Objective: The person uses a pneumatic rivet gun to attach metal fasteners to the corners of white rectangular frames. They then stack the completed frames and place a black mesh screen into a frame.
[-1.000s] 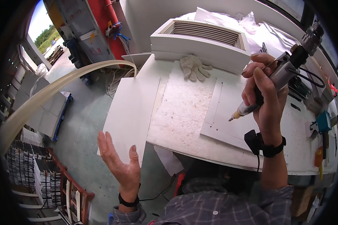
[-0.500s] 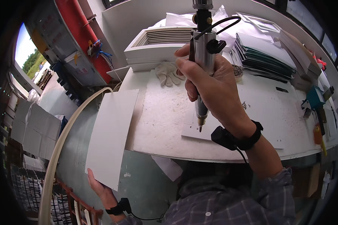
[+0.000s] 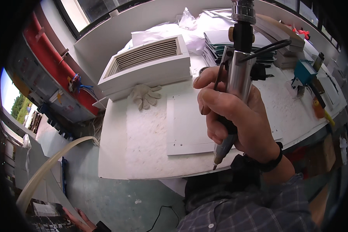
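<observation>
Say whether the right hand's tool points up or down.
Down: the tool slants through the right hand, its narrow tip lowest.

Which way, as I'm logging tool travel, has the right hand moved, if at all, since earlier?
Yes, toward the person: the right hand holds the tool's tip past the near edge of the white panel on the worktable; earlier, over that panel.

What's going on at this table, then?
A person is working with both hands. The right hand grips a silver-and-black tool, its tip pointing down near the table's front edge. The left hand, low on the left, is at the edge of a pale panel; its grip is hard to make out. On the table lie a white board, a glove and a louvred white frame.
</observation>
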`<action>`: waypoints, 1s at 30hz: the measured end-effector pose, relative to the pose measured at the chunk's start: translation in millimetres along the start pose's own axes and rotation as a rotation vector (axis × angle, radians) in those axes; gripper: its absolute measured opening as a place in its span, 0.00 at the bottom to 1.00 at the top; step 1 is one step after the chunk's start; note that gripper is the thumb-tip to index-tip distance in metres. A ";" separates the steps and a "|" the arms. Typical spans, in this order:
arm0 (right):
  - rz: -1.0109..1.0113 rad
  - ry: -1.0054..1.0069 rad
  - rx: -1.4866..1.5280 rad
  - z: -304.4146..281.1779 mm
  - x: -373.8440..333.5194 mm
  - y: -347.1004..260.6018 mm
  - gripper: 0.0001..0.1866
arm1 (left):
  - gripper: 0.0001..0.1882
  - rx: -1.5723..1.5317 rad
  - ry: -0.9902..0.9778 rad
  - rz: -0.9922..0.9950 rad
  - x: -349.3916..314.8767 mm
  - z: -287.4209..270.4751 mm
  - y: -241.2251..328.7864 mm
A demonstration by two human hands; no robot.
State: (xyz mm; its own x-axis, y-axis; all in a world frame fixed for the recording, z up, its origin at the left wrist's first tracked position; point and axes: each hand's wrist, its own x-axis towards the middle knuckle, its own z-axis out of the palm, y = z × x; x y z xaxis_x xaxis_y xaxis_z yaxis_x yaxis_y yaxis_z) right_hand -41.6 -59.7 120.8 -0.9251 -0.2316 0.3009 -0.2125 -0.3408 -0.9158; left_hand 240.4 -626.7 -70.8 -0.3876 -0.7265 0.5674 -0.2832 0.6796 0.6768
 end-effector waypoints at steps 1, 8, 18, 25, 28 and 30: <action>0.030 0.019 -0.023 -5.0 -7.9 -3.3 0.17 | 0.37 0.178 -0.004 0.121 10.4 14.9 39.1; 0.232 0.118 -0.073 7.1 -56.5 -10.9 0.17 | 0.24 -0.994 -0.580 -0.132 160.6 167.3 219.8; 0.221 0.232 -0.117 -19.5 -56.8 -18.2 0.14 | 0.21 -1.020 -1.012 -0.172 245.8 423.8 290.4; 0.219 0.302 -0.134 -22.4 -56.2 -21.4 0.13 | 0.38 -0.968 -0.923 0.122 248.9 377.5 340.6; 0.223 0.351 -0.127 -16.6 -53.0 -22.6 0.16 | 0.52 -1.385 -1.457 0.444 216.2 225.7 372.0; 0.221 0.363 -0.130 -11.7 -48.8 -19.8 0.19 | 0.43 -1.300 -1.504 0.679 210.7 152.5 351.2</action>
State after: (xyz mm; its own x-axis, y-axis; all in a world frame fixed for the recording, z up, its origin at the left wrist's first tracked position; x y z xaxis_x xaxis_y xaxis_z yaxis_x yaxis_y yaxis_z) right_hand 4.0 -31.0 121.1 -0.9984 0.0571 0.0023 -0.0134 -0.1960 -0.9805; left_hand -74.5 -525.6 214.9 -0.5730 0.6236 0.5318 0.5480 -0.1909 0.8144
